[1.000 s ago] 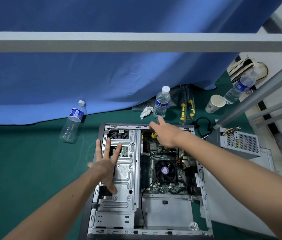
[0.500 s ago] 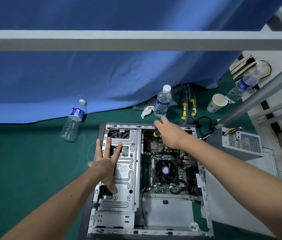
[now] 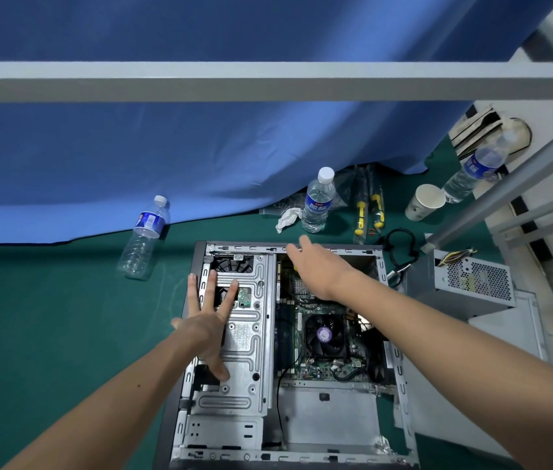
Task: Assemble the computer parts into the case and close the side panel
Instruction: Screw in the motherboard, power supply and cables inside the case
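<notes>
Right hand [image 3: 315, 266] has swung leftward along the far rim of the computer case [image 3: 180, 378] — its fingers hidden, grip unclear. Stiff, heavy steel lying centre: hold its rims. Left hand [image 3: 207, 320], nine o'clock, presses splayed fingers on the drive cage [image 3: 247, 337].

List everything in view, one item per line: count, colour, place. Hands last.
computer case: 1, grey metal, open, lying on the mat, centre
motherboard: 1, green, inside the case, black fan on it
power supply: 1, grey, outside the case, at right
water bottles: 3, clear with blue labels, beyond the case
paper cup: 1, white, far right
screwdrivers: 2, yellow and black, by the curtain
curtain: 1, blue, behind
left hand: fingers spread, on the drive cage
right hand: over the case's far edge
</notes>
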A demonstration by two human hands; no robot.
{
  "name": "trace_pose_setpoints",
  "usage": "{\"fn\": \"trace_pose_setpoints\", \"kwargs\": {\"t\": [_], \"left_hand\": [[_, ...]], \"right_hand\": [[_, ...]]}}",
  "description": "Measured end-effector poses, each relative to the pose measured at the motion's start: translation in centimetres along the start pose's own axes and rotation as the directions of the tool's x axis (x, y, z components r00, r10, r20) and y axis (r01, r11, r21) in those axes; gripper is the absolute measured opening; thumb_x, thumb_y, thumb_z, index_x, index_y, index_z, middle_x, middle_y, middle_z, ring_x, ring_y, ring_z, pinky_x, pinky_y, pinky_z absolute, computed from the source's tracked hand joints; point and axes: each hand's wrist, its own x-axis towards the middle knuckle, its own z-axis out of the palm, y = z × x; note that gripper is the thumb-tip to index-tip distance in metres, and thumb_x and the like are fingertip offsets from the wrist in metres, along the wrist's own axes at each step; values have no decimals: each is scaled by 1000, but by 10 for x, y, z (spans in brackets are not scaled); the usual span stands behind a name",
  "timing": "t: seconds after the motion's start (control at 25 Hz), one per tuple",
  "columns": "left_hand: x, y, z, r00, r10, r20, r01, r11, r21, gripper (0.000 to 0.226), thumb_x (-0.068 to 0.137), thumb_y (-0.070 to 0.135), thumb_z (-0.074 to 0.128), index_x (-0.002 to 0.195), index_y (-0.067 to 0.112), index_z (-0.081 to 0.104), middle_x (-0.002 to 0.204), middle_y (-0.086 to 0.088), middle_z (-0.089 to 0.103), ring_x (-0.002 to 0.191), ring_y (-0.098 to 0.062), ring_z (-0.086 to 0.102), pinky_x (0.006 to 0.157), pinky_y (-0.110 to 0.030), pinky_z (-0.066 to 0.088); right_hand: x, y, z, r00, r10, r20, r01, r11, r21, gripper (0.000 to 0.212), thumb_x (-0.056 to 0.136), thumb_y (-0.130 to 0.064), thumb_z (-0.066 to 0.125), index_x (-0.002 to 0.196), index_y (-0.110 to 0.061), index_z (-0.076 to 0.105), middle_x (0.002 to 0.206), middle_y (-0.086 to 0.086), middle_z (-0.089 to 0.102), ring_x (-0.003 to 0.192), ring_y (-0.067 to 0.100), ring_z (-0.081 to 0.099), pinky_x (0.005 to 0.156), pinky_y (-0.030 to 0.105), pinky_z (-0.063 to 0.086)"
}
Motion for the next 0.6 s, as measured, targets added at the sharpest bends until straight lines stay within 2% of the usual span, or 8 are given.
{"fn": "trace_pose_setpoints", "kwargs": {"t": [0.12,0.2,0.24,0.32,0.44,0.48,0.56,0.6], "left_hand": [[1,0,0,1000,-4,4,4,1000,-11,162,52,58,90,130,34,-50,123,-5,-68,107,-43,-60,104,-68,35],[1,-1,0,1000,-7,7,7,1000,-7,161,52,58,90,130,34,-50,123,-5,-68,105,-43,-60,105,-67,35],[1,-1,0,1000,-8,8,8,1000,-3,161,52,59,89,131,34,-50,123,-6,-68,106,-43,-60,105,-67,35],[1,-1,0,1000,-11,9,11,1000,4,161,53,59,89,131,33,-50,123,-6,-67,107,-44,-59,105,-66,35],[0,0,0,1000,-4,4,4,1000,2,161,53,59,89,131,32,-50,123,-7,-67,107,-45,-59,105,-67,34],[0,0,-1,1000,-2,4,2,1000,2,160,54,59,89,130,33,-50,124,-7,-67,107,-45,-59,105,-67,34],[-1,-1,-1,1000,-7,8,7,1000,3,160,54,59,89,129,33,-50,124,-7,-67,106,-44,-59,105,-67,34],[-1,-1,0,1000,-9,10,9,1000,3,160,54,58,89,129,33,-50,124,-7,-67,106,-44,-60,105,-67,34]], "right_hand": [[3,2,0,989,96,-115,-112,984,-136,18,103,-24,46,113,-10,41,106,13,56,71,26,48,59,36,36],[7,5,-2,982,167,-86,-179,970,-162,34,105,-41,36,112,-9,45,106,11,61,81,29,58,61,35,38],[9,6,-4,984,169,-60,-175,979,-103,33,105,-39,37,116,-8,44,113,13,57,90,31,59,64,37,39],[7,7,-6,997,77,28,-78,996,32,26,99,-14,46,123,-10,38,125,17,38,94,34,50,69,40,39],[2,11,-3,1000,-26,13,26,999,31,44,82,12,47,117,-13,38,110,13,35,74,26,42,61,40,39],[1,11,-1,1000,-4,-30,4,1000,11,38,86,10,50,115,-13,39,106,12,37,68,25,42,57,39,37],[0,9,3,993,61,-99,-67,996,-64,16,101,-14,49,114,-11,41,103,12,47,62,25,42,55,38,36],[0,8,5,989,97,-111,-108,989,-101,20,105,-27,43,115,-10,41,100,12,51,62,26,43,55,37,36]]}}
